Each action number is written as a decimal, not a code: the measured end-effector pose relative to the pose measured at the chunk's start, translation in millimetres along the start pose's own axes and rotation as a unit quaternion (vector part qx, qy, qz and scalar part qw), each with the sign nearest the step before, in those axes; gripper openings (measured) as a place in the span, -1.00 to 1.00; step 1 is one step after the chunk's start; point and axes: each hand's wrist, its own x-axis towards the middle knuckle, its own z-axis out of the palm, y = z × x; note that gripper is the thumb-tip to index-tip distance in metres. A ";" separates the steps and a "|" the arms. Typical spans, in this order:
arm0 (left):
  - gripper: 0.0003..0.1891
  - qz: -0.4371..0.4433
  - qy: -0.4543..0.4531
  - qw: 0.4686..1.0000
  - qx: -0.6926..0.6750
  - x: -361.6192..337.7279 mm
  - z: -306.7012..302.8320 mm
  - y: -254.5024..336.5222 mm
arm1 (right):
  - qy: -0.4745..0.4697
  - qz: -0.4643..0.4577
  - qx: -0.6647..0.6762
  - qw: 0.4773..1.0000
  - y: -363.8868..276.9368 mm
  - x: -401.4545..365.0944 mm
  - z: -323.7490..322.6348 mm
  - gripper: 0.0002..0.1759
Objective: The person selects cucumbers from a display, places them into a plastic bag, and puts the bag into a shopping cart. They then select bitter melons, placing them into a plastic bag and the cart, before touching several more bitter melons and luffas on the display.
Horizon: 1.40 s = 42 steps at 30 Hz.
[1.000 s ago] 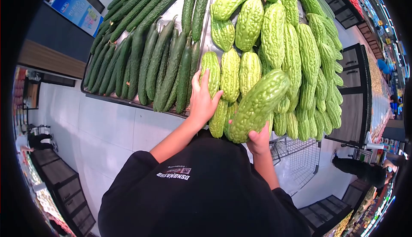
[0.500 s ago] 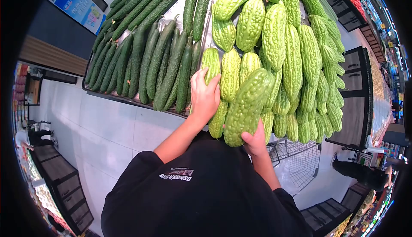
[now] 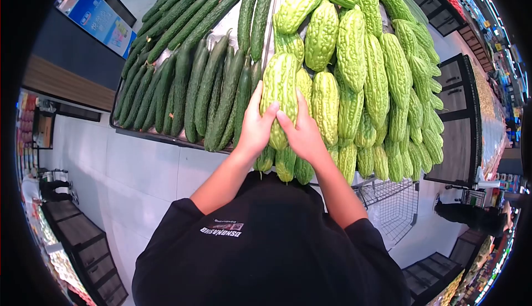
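A pale green, bumpy bitter melon (image 3: 280, 84) stands lengthwise between my two hands, over the left front of the bitter melon heap. My left hand (image 3: 256, 126) wraps its left side, and my right hand (image 3: 305, 134) grips its right side. Both thumbs rest on its upper face and nearly meet. Just below my hands, the tips of darker green bitter melons (image 3: 285, 164) poke out at the front edge. Another bitter melon (image 3: 325, 106) lies right beside my right hand.
Rows of dark green cucumbers (image 3: 194, 95) fill the left side of the stand. More bitter melons (image 3: 377, 84) are stacked to the right. A wire shopping cart (image 3: 390, 209) stands at lower right. People are visible at both far sides, beside other produce stands.
My right hand has let go of the darker bitter melon and moved up and left onto the paler one. My left hand now holds that melon's side, lower than before.
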 end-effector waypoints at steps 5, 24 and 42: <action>-0.39 0.091 0.025 0.966 0.241 21.8 -17.9 -27.1 | 0.033 -0.010 -0.204 0.978 9.8 12.3 7.1 0.01; -0.07 -0.037 -0.004 0.999 0.007 5.4 -5.1 15.2 | 0.281 -0.024 -0.229 0.932 52.1 -67.8 1.4 -0.49; -0.19 0.086 -0.093 0.992 -0.011 43.5 21.4 -14.9 | 0.165 0.062 0.103 0.979 38.2 -21.7 23.0 -0.17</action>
